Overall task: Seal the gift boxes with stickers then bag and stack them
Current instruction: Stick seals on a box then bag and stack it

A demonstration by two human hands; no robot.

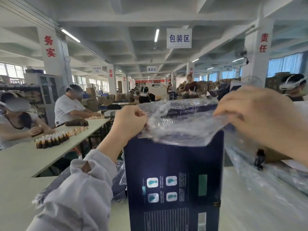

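**Clear bag going over the blue box**

We hold a clear plastic bag (180, 129) over the top of the dark blue gift box (173, 180). The box stands tall on the white table (20, 205), close in front of us, in the middle. Only its top end is under the bag.

Our left hand (131, 120) pinches the left side of the bag with curled fingers. Our right hand (253, 114) pinches the right side the same way. The bag is pulled wide between them.

We think the bag is thin, soft and slippery. It crinkles, and it could tear if it catches on a box corner. So it is best to hold it at its two sides and slide it down evenly.

The box looks stiff, with hard flat sides. We cannot tell how heavy it is. It stands on a narrow end, so a hard tug could tip it.

More clear bags (275, 177) lie on the right, near a small dark bottle (259, 158). Far left, brown bottles (51, 140) stand on another table.
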